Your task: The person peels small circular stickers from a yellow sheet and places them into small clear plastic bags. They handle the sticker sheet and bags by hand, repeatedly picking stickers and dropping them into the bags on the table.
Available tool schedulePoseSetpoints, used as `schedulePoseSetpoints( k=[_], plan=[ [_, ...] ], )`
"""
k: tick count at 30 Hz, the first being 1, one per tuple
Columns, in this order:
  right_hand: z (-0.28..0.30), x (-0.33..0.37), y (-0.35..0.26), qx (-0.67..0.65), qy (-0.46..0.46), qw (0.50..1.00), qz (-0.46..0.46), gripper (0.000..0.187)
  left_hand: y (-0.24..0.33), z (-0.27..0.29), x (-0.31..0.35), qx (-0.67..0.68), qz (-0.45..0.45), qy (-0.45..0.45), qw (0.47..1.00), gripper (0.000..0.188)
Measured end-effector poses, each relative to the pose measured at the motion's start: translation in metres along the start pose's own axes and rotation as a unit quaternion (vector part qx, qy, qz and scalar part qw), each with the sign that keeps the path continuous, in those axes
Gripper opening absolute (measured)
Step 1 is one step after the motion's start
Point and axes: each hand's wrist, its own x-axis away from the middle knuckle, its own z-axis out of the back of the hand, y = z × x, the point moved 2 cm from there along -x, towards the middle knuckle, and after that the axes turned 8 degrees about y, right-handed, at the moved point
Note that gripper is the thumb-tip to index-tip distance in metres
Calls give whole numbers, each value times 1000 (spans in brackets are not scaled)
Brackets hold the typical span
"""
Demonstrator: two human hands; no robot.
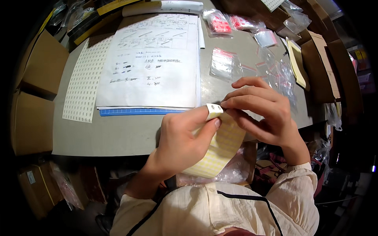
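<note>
Cream shirt (189, 206) cloth spans the bottom of the frame. At centre, the left hand (182, 137) clamps a curled sticker sheet (225, 146) between thumb and forefinger; the right hand (262, 110) meets its top edge, whether gripping I cannot tell. Handwritten papers (118, 92) lie upper left of centre.

White papers (149, 65), covered in handwriting and small drawings (several lines are scribbled out), lie on a grey table (106, 137) in the upper middle of the frame. A blue gridded edge (136, 112) shows beneath them. Toward the upper right are a clear packet with red markings (219, 24) and a pile of clear bags (222, 63). A yellow pad (297, 65) lies farther right; a brown carton (32, 122) stands at the far left.
</note>
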Motion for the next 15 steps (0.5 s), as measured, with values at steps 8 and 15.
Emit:
schedulePoseSetpoints(
  k=[8,15],
  plan=[
    [1,-1,4,-2,5,1000,1,20,4,-2,-3,6,-24,24,999,18],
    [3,11,-3,-23,2,1000,-15,16,-2,-6,-1,-19,-111,3,994,4]
  ],
)
